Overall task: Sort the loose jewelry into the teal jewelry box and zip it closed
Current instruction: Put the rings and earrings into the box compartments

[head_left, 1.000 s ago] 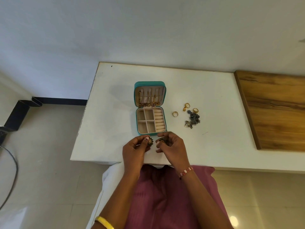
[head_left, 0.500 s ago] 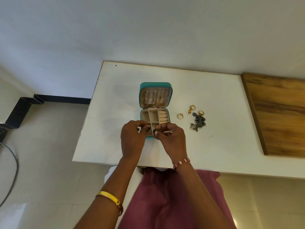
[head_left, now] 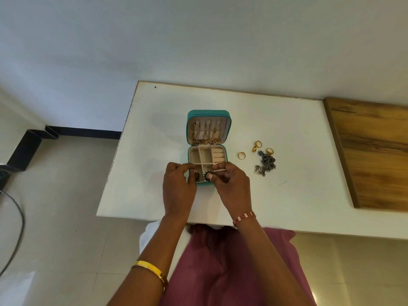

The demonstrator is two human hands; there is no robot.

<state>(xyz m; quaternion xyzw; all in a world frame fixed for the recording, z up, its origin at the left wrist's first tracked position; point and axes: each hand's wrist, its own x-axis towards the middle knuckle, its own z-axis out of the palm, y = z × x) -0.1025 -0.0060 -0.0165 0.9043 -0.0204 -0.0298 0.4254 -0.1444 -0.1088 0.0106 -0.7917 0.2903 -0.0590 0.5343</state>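
Note:
The teal jewelry box lies open on the white table, its lid upright with gold chains hanging inside. Its beige tray has compartments and ring rolls. My left hand holds a small dark earring over the tray's near-left compartment. My right hand pinches a round dark-and-gold earring over the near-middle compartment. To the right of the box lie three gold rings and a grey beaded heap of jewelry.
A wooden board covers the table's right end. The table's near edge runs just below my wrists. A wall stands behind the table, and a tiled floor with a black cable lies to the left.
Both hands have moved forward from the table's near edge to over the box's front compartments, carrying the two earrings. The camera view has shifted slightly.

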